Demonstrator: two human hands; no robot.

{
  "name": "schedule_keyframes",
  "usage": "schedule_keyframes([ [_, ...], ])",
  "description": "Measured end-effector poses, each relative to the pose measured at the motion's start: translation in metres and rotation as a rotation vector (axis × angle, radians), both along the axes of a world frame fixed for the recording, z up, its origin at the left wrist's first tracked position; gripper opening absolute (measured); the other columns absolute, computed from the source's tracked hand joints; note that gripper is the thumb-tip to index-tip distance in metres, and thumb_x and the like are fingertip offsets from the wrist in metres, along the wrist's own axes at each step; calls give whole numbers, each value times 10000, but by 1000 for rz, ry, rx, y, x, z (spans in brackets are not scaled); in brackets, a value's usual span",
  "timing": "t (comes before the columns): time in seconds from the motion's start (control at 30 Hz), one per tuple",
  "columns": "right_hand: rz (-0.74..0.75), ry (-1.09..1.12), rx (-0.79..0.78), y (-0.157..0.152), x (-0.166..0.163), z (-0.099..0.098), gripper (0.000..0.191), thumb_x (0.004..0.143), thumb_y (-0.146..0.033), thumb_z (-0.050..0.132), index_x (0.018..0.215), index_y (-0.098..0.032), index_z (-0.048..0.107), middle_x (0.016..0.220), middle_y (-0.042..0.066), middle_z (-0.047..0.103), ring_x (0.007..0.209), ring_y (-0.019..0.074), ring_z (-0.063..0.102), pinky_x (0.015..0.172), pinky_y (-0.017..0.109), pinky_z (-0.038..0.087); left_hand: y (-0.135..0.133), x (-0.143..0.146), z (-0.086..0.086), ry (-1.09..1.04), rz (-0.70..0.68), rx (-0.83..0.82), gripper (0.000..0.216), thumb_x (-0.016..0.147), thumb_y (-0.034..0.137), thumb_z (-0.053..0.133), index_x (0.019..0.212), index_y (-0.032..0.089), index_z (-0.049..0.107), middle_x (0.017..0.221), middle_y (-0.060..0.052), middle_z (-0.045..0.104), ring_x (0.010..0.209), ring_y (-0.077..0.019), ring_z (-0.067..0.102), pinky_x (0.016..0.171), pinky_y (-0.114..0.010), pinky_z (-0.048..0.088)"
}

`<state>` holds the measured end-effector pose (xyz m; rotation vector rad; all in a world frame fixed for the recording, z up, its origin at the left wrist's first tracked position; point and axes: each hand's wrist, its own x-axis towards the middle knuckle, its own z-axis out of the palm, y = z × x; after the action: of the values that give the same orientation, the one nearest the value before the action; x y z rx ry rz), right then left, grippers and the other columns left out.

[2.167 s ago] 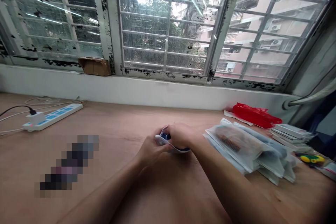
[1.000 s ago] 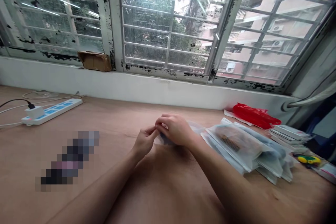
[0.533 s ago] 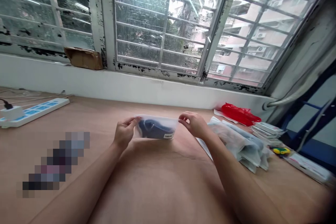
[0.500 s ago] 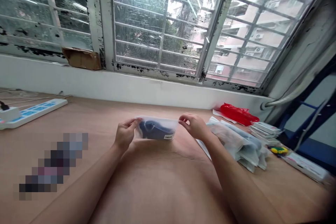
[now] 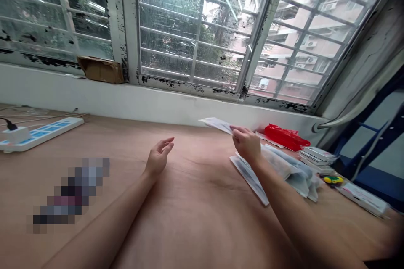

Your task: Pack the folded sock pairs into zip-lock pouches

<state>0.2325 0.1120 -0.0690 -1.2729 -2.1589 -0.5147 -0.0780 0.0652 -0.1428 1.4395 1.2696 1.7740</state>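
My right hand (image 5: 247, 144) pinches one end of a frosted plastic pouch (image 5: 217, 124), holding it up off the table. The pouch is tilted so that its contents barely show. Over the middle of the tabletop, my left hand (image 5: 158, 157) is empty, its thumb and fingers apart. Below my right wrist lies a pile of similar frosted pouches (image 5: 295, 173), partly covered by my forearm. One more flat pouch (image 5: 251, 180) sticks out on the near left side of that pile.
A power strip (image 5: 52, 131) with a plug lies at the left. A pixelated object (image 5: 71, 193) is nearer me. Toward the right are a red plastic bag (image 5: 285, 136), stacked small boxes (image 5: 317, 156), a yellow-green tool (image 5: 333, 180) and a white box (image 5: 362, 198). The windowed wall bounds the back.
My left hand has let go of the pouch and drawn slightly back. My right hand has moved right with the pouch, tilting it away from its earlier face-on view.
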Motion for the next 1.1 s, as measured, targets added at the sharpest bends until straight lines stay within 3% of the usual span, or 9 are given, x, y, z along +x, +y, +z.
schedule_keyframes([
  [0.07, 27, -149, -129, 2, 8, -16, 228, 923, -199, 459, 838, -207, 670, 1298, 72, 618, 1178, 250, 526, 899, 340, 409, 2, -2, -4, 33, 14, -40, 489, 815, 518, 584, 1122, 145, 655, 1171, -128, 676, 1141, -265, 599, 1011, -400, 437],
  [0.17, 72, -322, -397, 0, 13, -41, 181, 871, -351, 586, 841, -192, 667, 1131, 109, 675, 1112, 274, 552, 961, 381, 396, 3, -3, -8, 150, 20, -125, 482, 796, 526, 580, 1087, 153, 669, 1142, -122, 683, 1105, -274, 614, 970, -397, 460],
  [0.27, 29, -286, -447, -4, 11, -50, 267, 892, -411, 556, 938, -172, 668, 1079, 124, 671, 1106, 276, 551, 990, 399, 381, 2, -3, -11, 343, 1, -173, 401, 795, 500, 563, 1001, 180, 692, 1107, -107, 684, 1057, -276, 629, 930, -398, 481],
  [0.43, 35, -142, -382, -6, -11, -51, 398, 930, -436, 498, 1239, -208, 601, 1365, 118, 540, 1257, 283, 471, 1051, 422, 346, -3, 0, -12, 646, -83, -143, 320, 840, 448, 508, 919, 205, 701, 1114, -89, 661, 1031, -261, 632, 941, -385, 477],
  [0.57, 106, -162, -532, -4, -25, -74, 546, 962, -553, 370, 1425, -279, 460, 1572, 84, 293, 1435, 317, 253, 1137, 503, 211, -7, 3, -15, 837, -160, -115, 308, 843, 400, 526, 1012, 214, 704, 1191, -89, 644, 1097, -268, 610, 997, -381, 443],
  [0.7, 25, -144, -627, 3, -23, -89, 608, 973, -566, 302, 1492, -254, 361, 1606, 93, 190, 1465, 341, 163, 1149, 539, 156, -8, 4, -20, 1013, -224, -101, 304, 841, 379, 545, 1055, 243, 712, 1228, -73, 642, 1126, -274, 594, 1002, -378, 436],
  [0.8, 38, -109, -571, 2, -21, -85, 584, 966, -530, 354, 1461, -225, 415, 1580, 115, 266, 1451, 331, 209, 1151, 530, 169, -7, 3, -21, 1043, -240, -96, 301, 856, 379, 533, 1060, 247, 710, 1218, -66, 648, 1125, -269, 590, 992, -378, 439],
  [0.93, 223, -18, -433, -10, -22, -76, 525, 955, -455, 430, 1412, -200, 461, 1496, 115, 407, 1387, 262, 336, 1145, 460, 256, -6, 1, -17, 1033, -189, -113, 375, 869, 429, 523, 1129, 216, 691, 1276, -101, 618, 1169, -290, 565, 1024, -409, 417],
  [1.1, 372, -18, -563, -20, -22, -78, 511, 936, -438, 479, 1377, -180, 507, 1451, 121, 459, 1334, 240, 418, 1129, 403, 316, -7, -3, -13, 1093, -150, -162, 506, 889, 481, 488, 1315, 224, 577, 1441, -101, 497, 1312, -297, 451, 1105, -434, 323],
])
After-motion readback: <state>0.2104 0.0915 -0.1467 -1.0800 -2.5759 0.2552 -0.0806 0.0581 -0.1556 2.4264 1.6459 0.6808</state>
